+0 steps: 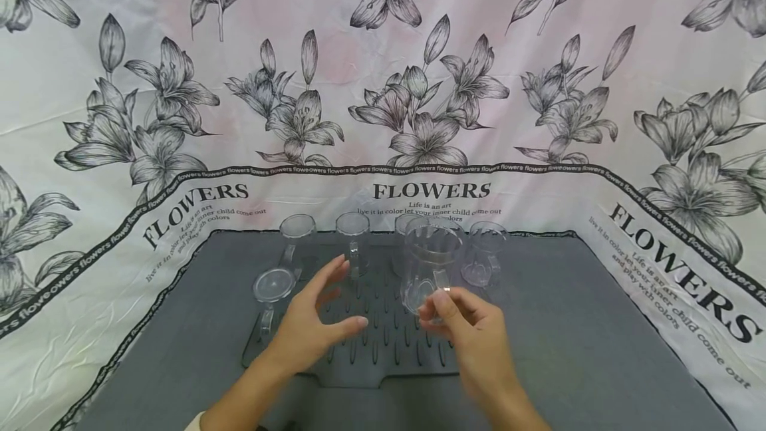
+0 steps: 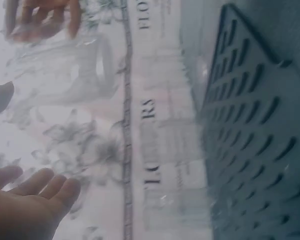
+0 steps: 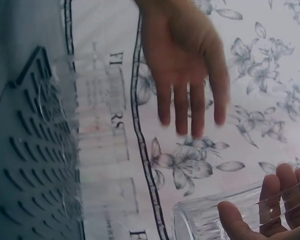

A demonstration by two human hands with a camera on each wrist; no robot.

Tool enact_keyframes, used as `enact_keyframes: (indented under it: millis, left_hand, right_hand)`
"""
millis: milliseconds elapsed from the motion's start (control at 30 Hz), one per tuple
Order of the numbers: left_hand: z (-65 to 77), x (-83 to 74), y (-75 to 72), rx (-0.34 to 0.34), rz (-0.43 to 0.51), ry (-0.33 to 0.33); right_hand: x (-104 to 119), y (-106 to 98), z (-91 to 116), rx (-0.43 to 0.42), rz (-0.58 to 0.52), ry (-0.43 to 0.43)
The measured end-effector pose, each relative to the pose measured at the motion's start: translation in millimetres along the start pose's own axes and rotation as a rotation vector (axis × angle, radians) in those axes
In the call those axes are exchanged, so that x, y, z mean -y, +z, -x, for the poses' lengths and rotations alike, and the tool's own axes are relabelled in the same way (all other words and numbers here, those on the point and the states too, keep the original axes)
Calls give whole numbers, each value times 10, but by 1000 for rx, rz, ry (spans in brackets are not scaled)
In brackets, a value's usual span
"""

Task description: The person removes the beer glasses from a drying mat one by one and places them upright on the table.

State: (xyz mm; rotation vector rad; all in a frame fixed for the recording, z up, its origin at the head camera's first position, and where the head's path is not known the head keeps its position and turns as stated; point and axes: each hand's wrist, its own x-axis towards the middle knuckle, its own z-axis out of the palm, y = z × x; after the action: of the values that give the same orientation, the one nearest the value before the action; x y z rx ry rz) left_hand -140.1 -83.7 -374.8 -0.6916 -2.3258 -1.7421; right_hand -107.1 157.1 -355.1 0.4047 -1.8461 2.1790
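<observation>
In the head view my right hand [image 1: 469, 324] pinches the handle of a clear ribbed glass mug [image 1: 427, 265], holding it up over a dark drying mat [image 1: 353, 378]. The right wrist view shows the mug [image 3: 205, 215] lying across the fingers and thumb of that hand [image 3: 275, 210]. To the left of the mug, my left hand [image 1: 311, 324] hovers over the mat with fingers and thumb spread, touching nothing. The mug [image 2: 65, 70] looks blurred in the left wrist view, apart from the left hand [image 2: 35, 200].
More clear mugs stand on the mat: one at front left [image 1: 274, 286], one at back left [image 1: 297, 228], one at back centre [image 1: 353, 226] and one at back right [image 1: 486, 245]. Another is partly hidden behind the held mug. A floral cloth [image 1: 431, 178] borders the grey tabletop [image 1: 598, 351].
</observation>
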Motion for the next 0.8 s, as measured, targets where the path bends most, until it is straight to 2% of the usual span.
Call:
enact_keyframes:
  millis: [167, 233, 467, 600, 800]
  left_hand:
    - [101, -103, -286, -64, 15, 110]
    - [142, -127, -397, -98, 5, 126]
    - [240, -96, -696, -189, 2, 113]
    - [298, 1, -799, -220, -17, 98]
    - [377, 147, -916, -251, -11, 29]
  right_hand:
    - [89, -116, -51, -40, 4, -26]
    - [130, -166, -74, -60, 9, -34]
    - [217, -336, -130, -71, 1, -100]
    - [240, -412, -148, -66, -14, -123]
    - [258, -495, -172, -83, -20, -122]
